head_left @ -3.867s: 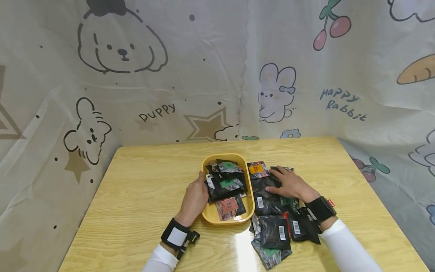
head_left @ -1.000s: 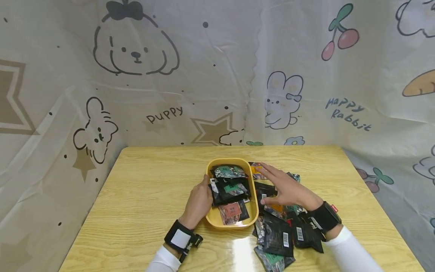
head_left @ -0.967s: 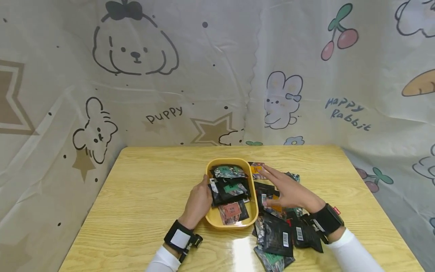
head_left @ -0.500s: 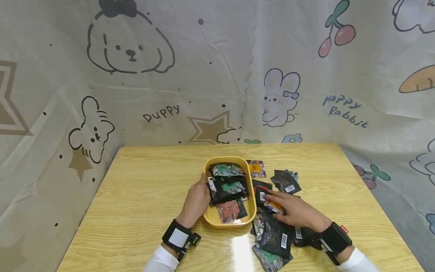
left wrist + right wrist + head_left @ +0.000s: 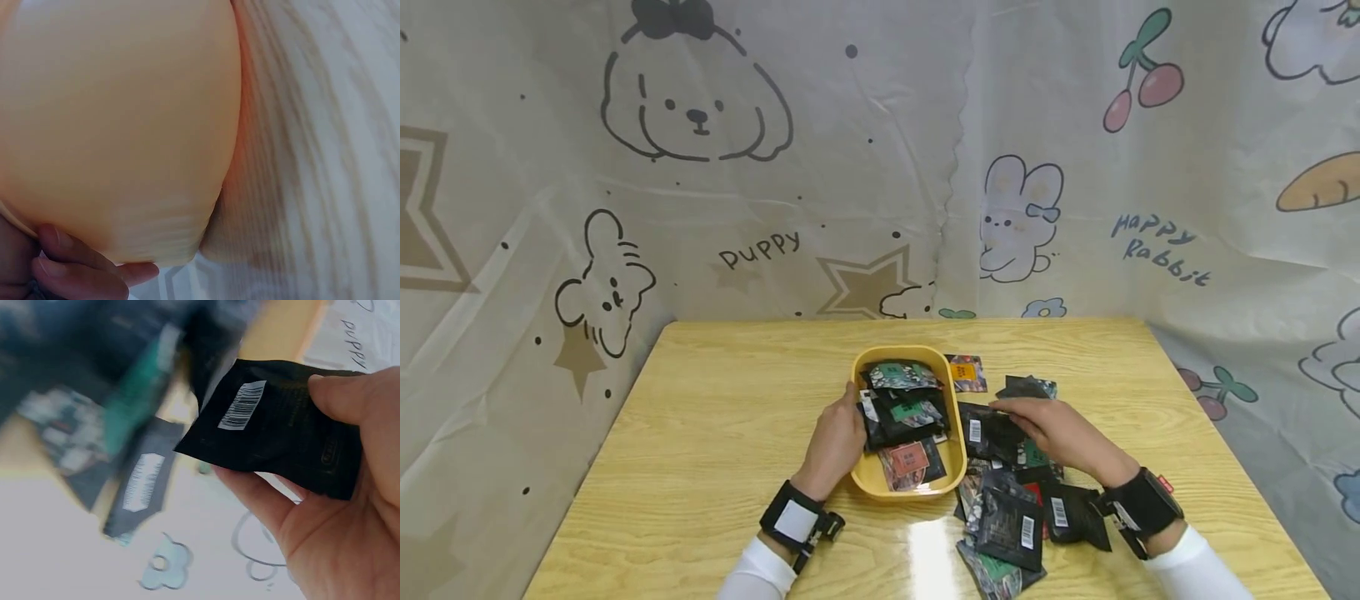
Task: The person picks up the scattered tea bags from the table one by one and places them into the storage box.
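A yellow plastic tub (image 5: 951, 483) sits mid-table with several small black and printed packets in it, some with green labels (image 5: 910, 411) and one with a red label (image 5: 910, 458). My left hand (image 5: 835, 440) holds the tub's left side; in the left wrist view its fingertips (image 5: 62, 240) show against the tub wall (image 5: 125, 125). Just right of the tub, my right hand (image 5: 1067, 429) pinches a black packet with a white barcode (image 5: 281, 425), thumb on top and fingers beneath. This packet hangs over the loose pile.
Several more black packets (image 5: 1009, 525) lie in an overlapping pile at the tub's right. An orange-labelled packet (image 5: 966, 372) lies by its far right corner, and dark ones (image 5: 1028, 387) behind my right hand. A printed curtain (image 5: 820, 167) stands behind the wooden table (image 5: 715, 400).
The right hand came down from above the pile, touched the packets, and now pinches a barcoded black packet. An orange-labelled packet in the pile no longer shows. The left hand stays at the tub.
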{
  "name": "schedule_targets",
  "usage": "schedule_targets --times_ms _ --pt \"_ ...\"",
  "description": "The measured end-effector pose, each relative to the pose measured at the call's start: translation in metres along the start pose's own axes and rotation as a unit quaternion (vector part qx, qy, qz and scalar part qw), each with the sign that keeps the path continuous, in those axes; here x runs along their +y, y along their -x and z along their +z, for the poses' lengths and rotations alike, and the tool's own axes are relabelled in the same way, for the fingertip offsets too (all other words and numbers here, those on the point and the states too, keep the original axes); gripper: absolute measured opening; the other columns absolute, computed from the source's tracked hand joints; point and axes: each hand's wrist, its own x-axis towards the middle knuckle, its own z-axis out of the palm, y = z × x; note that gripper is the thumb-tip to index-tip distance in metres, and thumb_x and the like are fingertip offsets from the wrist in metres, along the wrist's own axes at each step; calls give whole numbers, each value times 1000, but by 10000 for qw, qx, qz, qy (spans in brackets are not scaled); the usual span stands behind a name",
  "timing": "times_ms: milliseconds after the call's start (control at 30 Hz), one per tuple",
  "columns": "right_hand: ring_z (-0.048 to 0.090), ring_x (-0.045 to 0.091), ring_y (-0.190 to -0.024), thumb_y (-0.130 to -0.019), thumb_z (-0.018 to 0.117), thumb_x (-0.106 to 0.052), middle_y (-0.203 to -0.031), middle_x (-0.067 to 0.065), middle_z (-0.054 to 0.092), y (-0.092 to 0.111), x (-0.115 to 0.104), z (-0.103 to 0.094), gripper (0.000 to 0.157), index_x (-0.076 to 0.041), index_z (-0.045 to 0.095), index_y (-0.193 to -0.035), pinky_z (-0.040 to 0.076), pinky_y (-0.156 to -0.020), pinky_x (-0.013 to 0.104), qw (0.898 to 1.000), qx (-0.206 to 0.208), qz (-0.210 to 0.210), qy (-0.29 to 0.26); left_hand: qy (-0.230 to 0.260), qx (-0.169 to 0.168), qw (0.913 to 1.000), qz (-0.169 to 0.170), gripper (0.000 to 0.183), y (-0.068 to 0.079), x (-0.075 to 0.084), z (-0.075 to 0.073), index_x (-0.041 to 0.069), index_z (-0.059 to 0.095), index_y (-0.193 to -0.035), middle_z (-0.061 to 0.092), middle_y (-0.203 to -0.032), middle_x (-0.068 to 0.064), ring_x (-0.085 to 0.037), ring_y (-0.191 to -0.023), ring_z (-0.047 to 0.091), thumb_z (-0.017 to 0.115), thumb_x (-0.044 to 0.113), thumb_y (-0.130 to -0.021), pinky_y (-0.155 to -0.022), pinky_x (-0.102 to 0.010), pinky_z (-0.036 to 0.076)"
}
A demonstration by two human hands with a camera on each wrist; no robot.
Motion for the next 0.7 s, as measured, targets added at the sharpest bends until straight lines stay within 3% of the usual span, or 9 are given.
schedule_targets --times_ms 133,267,467,700 --pt "53 16 -107 -96 47 -14 -126 1 54 -24 -14 -15 41 -24 44 -136 48 -81 40 9975 660 -252 81 12 61 9999 89 47 0 -2 -2 -9 35 -135 61 -101 -22 -15 -73 56 46 2 -90 -58 -33 50" --pt "45 22 -117 -96 47 -10 -135 6 46 -51 -36 -20 44 -19 41 -139 44 -88 44 9915 1042 -772 85 48 98 9996 253 47 0 -2 -3 -11 35 -133 61 -102 -24 -20 -80 59 46 0 -89 -62 -37 52" --pt "38 24 -123 -90 50 -1 -138 10 43 -85 -65 -12 51 -14 41 -138 38 -96 43 9766 1198 -1770 242 43 69 9995 321 47 0 -1 -3 -11 34 -134 60 -105 -25 -24 -85 59 46 1 -90 -65 -38 52" --pt "37 23 -124 -90 53 -2 -139 9 42 -114 -75 6 52 -15 40 -139 36 -98 43 9703 1141 -2098 376 -49 -23 9999 149 48 1 0 -3 -11 34 -134 61 -102 -22 -21 -82 58 47 2 -89 -64 -38 51"
